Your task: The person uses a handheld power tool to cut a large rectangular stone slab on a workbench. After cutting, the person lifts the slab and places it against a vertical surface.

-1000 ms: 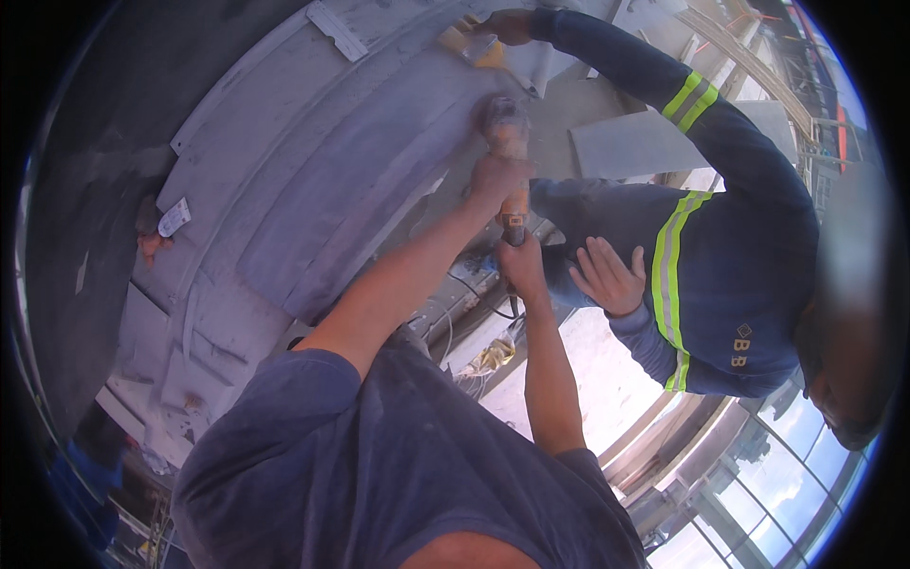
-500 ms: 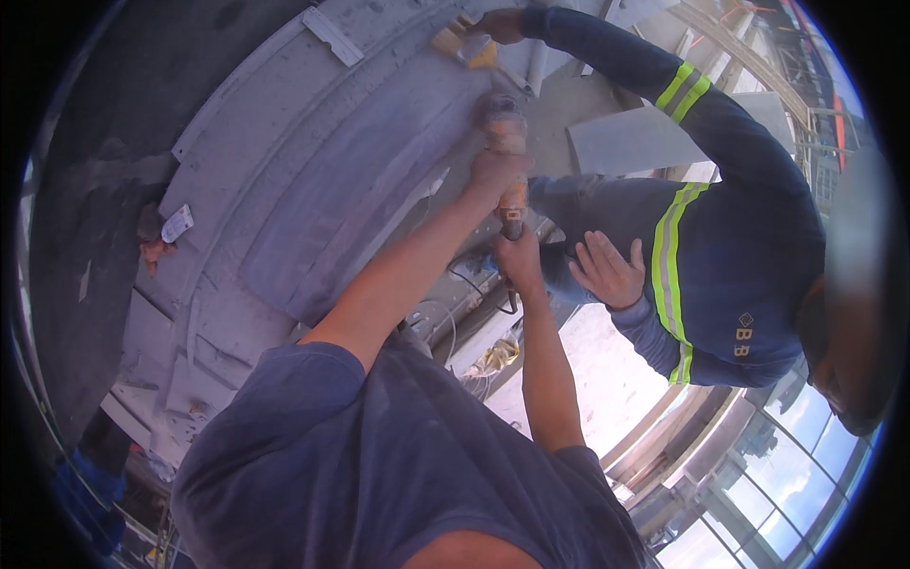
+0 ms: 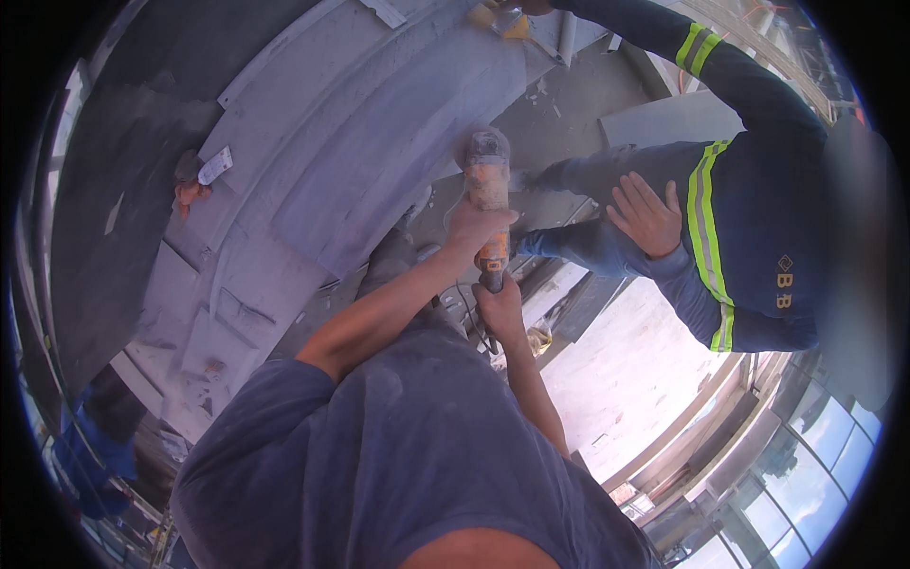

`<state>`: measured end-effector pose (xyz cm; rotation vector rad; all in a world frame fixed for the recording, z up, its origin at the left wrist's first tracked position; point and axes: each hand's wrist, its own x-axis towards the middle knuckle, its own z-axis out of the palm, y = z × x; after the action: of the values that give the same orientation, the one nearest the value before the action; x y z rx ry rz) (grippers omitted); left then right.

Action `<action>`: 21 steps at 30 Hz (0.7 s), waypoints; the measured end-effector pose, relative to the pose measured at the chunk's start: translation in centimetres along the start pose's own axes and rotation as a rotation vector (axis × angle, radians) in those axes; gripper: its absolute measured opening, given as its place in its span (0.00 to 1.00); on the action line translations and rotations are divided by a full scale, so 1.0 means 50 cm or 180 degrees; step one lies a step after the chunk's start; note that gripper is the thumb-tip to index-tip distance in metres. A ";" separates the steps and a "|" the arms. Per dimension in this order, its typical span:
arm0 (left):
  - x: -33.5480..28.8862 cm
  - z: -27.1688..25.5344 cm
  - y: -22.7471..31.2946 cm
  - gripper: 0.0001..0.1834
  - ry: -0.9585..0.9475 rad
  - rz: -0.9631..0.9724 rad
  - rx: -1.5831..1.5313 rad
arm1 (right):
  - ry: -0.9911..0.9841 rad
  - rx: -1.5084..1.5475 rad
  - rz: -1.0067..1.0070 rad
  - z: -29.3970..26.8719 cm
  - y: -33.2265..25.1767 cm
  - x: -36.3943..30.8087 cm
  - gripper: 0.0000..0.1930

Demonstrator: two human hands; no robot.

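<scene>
An orange angle grinder (image 3: 489, 190), coated in dust, points away from me with its head at the near edge of a curved grey panel (image 3: 398, 142). I cannot tell whether its disc touches the panel. My left hand (image 3: 479, 226) is wrapped round the grinder's body. Behind it, my right hand (image 3: 500, 308) grips the dark rear handle, where a black cord (image 3: 471, 318) hangs down. Across from me, a co-worker's open hand (image 3: 647, 213) is held up, palm flat. That person's other hand (image 3: 533, 6) holds a yellowish brush (image 3: 502, 21) by the panel's far end.
The co-worker, in a dark jacket (image 3: 758, 218) with reflective bands, stands close on the right. A white-labelled item (image 3: 215, 165) lies by an orange-brown object (image 3: 191, 192) on the left ledge. Loose flat pieces (image 3: 142, 379) lie lower left. A pale board (image 3: 668, 121) lies behind the co-worker's legs.
My view has shifted. The grinder, still in both hands, has come nearer to me and leftward along the panel's edge. The co-worker's raised hand stays open.
</scene>
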<state>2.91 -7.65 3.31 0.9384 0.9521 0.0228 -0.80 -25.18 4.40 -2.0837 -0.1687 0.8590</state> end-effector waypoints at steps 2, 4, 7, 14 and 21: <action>-0.020 -0.035 -0.045 0.38 -0.0040 0.0055 0.0020 | -0.0147 0.0207 0.0348 0.024 -0.038 -0.024 0.15; -0.032 -0.060 -0.086 0.40 -0.0118 0.0091 0.0005 | -0.0203 0.0318 0.0516 0.045 -0.058 -0.046 0.16; -0.046 -0.087 -0.119 0.37 -0.0259 0.0131 -0.0212 | -0.0146 0.0297 0.0455 0.071 -0.049 -0.071 0.18; -0.087 -0.118 -0.113 0.30 -0.0164 0.0041 -0.0625 | -0.0089 0.0189 0.0429 0.111 -0.039 -0.094 0.21; -0.082 -0.158 -0.129 0.24 -0.0233 -0.0154 -0.0384 | -0.0054 0.0391 0.0455 0.167 0.017 -0.093 0.18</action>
<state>-7.51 -7.97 -0.20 0.7998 0.8955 0.0047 -9.72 -22.07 2.82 -1.9921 0.0242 0.9488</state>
